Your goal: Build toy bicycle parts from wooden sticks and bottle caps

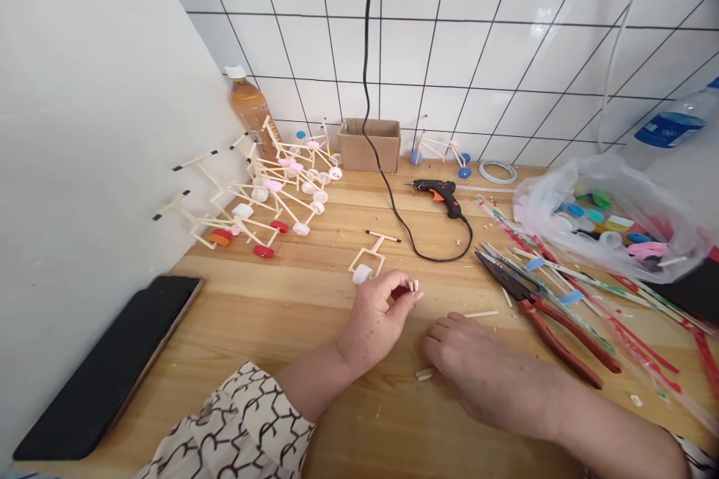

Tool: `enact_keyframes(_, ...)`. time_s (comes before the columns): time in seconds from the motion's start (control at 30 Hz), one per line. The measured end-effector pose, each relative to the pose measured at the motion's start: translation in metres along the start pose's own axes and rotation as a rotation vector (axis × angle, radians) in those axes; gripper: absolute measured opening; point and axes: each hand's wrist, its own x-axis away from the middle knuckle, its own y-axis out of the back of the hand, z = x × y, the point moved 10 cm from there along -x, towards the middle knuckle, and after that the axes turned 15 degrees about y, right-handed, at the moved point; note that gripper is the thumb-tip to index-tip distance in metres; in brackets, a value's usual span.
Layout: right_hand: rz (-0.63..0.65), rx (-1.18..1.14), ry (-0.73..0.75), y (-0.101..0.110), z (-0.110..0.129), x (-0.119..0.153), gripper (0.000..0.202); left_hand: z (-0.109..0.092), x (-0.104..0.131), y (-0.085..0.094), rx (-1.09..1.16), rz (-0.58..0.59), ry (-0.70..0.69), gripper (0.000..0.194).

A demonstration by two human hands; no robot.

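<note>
Between the thumb and forefinger of my left hand (379,318) are short wooden stick pieces (414,285), pinched with their pale ends up. My right hand (477,367) is low over the tabletop, fingers bent and together; what is under them is hidden. Short sticks (425,374) poke out at its near left side, and a longer wooden stick (481,313) lies just beyond its fingers. Behind my left hand lies a small stick frame (371,254) with a white bottle cap (362,274) at its near end and a black-tipped crossbar at its far end.
Several stick models with bottle-cap wheels (281,183) crowd the left rear. A hot glue gun (441,193) trails its black cord (387,183). Pliers (544,314) and scissors (514,269) lie right, by bundled sticks (589,292) and a bag of caps (562,187). A black phone-like slab (112,367) lies left.
</note>
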Motion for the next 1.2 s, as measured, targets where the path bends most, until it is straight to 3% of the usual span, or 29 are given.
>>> enact_keyframes(0.37, -0.079, 0.136, -0.128, 0.017, -0.030, 0.006, 0.014, 0.000, -0.001, 0.002, -0.025, 0.006, 0.033, 0.008)
enact_keyframes(0.67, 0.024, 0.245, -0.342, 0.028, -0.079, 0.030, 0.023, 0.006, -0.002, 0.002, -0.030, 0.008, 0.068, 0.007)
enact_keyframes(0.93, 0.052, 0.262, -0.461, 0.032, -0.099, 0.044, 0.020, 0.006, -0.002, 0.002, -0.054, 0.006, 0.048, 0.007)
enact_keyframes(1.03, -0.044, 0.270, -0.426, 0.040, -0.093, 0.041, 0.013, 0.006, -0.002, 0.002, -0.069, -0.001, 0.037, 0.007)
enact_keyframes(1.1, -0.101, 0.201, -0.327, 0.041, -0.083, 0.037, 0.013, 0.006, -0.002, 0.002, -0.070, 0.002, 0.035, 0.007)
enact_keyframes(1.2, -0.077, 0.064, -0.185, 0.034, -0.069, 0.031, 0.017, 0.006, -0.002, 0.002, -0.072, 0.004, 0.035, 0.007)
